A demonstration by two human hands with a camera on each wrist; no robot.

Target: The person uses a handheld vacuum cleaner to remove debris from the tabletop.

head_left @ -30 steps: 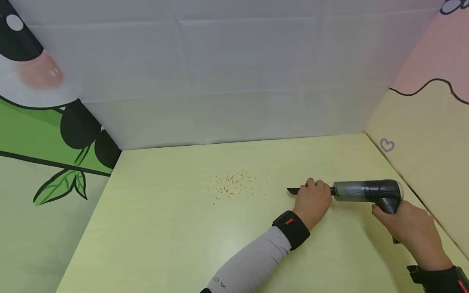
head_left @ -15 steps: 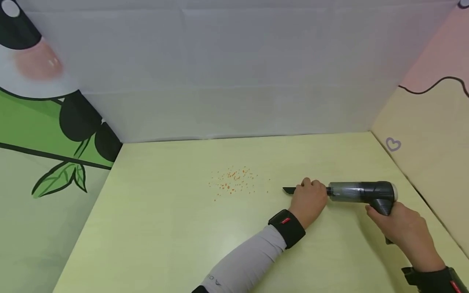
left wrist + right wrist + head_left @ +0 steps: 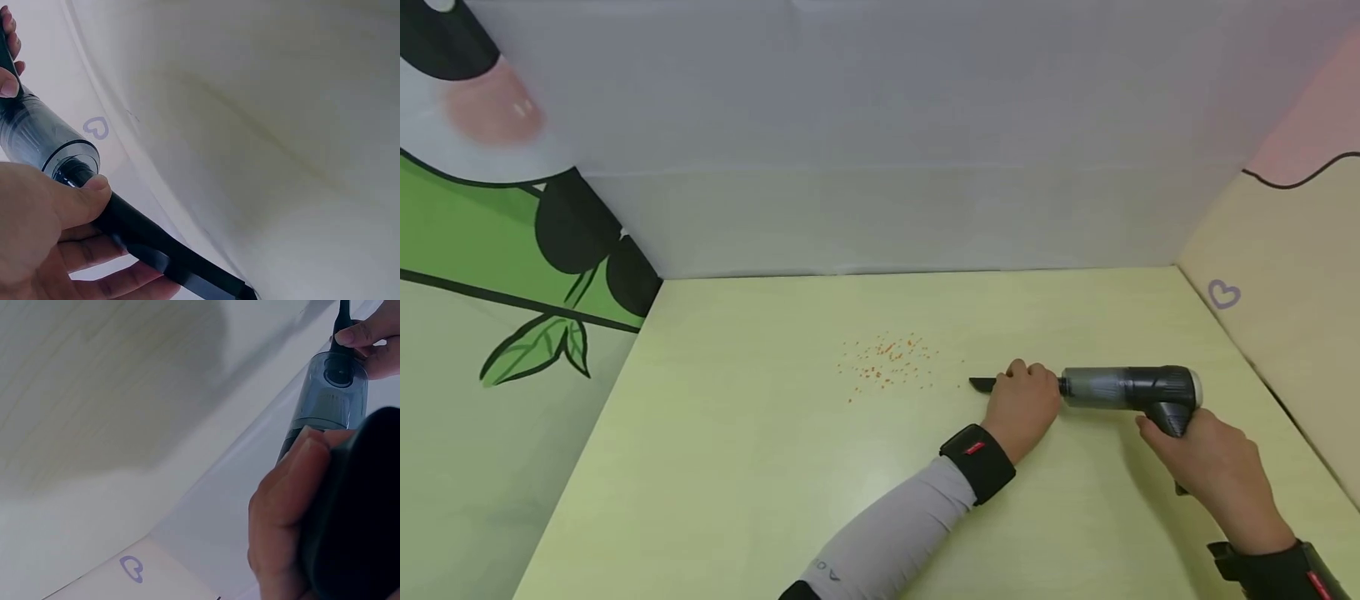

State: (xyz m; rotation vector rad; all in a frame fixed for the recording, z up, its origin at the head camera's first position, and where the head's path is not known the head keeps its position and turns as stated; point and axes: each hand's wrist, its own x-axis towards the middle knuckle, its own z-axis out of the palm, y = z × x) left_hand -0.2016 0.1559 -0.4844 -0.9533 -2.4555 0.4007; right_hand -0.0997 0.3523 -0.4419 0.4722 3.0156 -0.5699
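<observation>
A handheld vacuum cleaner (image 3: 1131,387) with a clear dust cup (image 3: 334,390) is held level above the table, its black crevice nozzle (image 3: 156,240) pointing left. My right hand (image 3: 1221,467) grips its black handle. My left hand (image 3: 1022,408) holds the nozzle near where it joins the cup, thumb on one side and fingers on the other in the left wrist view. Left of the nozzle tip, small orange crumbs (image 3: 887,358) lie scattered on the pale yellow table (image 3: 737,467). The tip stands close to the rightmost crumbs, apart from the main patch.
A grey-white back wall (image 3: 880,150) rises behind the table. On the right stands a cream side wall (image 3: 1292,292) with a purple heart on it. The left wall (image 3: 475,433) carries green leaf and cartoon pictures.
Both hands have shifted slightly left with the vacuum cleaner, bringing the nozzle tip nearer the crumbs. The head view has tilted a little. The crumbs look the same.
</observation>
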